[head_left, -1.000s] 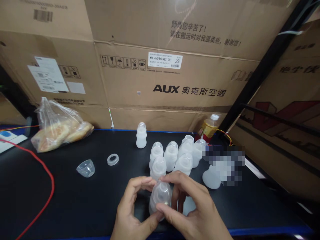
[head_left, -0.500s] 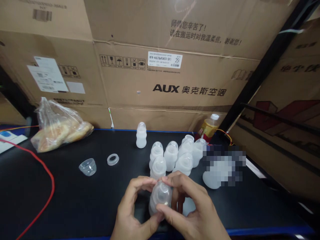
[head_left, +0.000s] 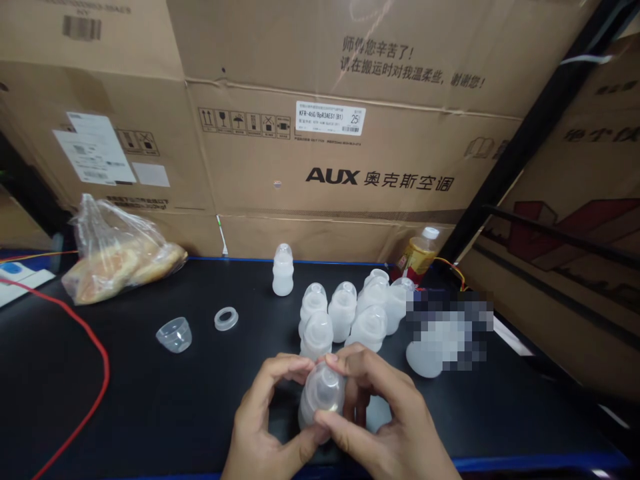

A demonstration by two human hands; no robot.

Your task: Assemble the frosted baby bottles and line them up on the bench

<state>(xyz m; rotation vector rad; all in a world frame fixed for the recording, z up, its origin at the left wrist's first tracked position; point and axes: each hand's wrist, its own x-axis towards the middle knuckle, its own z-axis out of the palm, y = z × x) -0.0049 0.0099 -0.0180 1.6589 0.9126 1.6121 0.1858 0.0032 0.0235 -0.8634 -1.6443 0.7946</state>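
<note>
Both my hands grip one small translucent white bottle with a clear domed cap, just above the near edge of the black table. My left hand wraps its left side, thumb underneath. My right hand pinches the cap from the right, index finger on top. Directly behind stands a cluster of several matching capped bottles. One more bottle stands alone farther back.
A loose clear cap and a white ring lie left of the cluster. A plastic bag of bread sits far left, with a red cable curving by. A yellow drink bottle stands at the back. Cardboard boxes wall the rear.
My hands and the held bottle have barely shifted; the fingers have closed slightly tighter over the cap. The loose clear cap has moved a little.
</note>
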